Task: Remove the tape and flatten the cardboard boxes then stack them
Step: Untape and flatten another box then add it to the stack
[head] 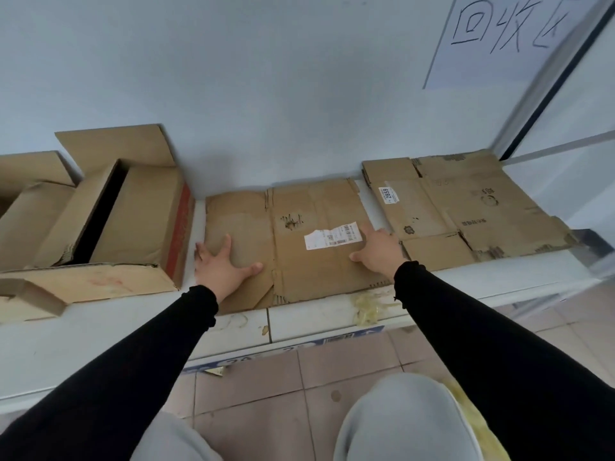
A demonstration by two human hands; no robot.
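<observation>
1. Head view, hands: the left hand (222, 264) is lying spread, fingers straight, palm pressing down on the left panel of the flattened box (293, 241). The right hand (377, 244) is also lying open, fingers splayed over the box's right edge, gripping nothing.

2. Head view, the box in hand: it is lying flat on the white ledge (316, 314), its far edge near the wall (233, 94), with a torn shipping label (333, 235) showing between the two hands.

3. Head view, the rest of the job: a stack of flattened cardboard (466, 207) is sitting just to the right on the same ledge, while an open box with a red stripe (126, 221) is waiting unflattened on the left, with more cardboard beyond it. Strips of peeled tape (366, 309) are lying at the ledge's front edge.

4. Judgement: the person seems to be pressing the creases flat before moving this piece over to the stack.

5. Doing it well: both palms should be pushing along the fold lines, since the front flaps look slightly lifted.

6. For the lift, gripping opposite edges and sliding the sheet right, squared with the stack's edges, would likely be keeping the pile tidy and stable.
</observation>
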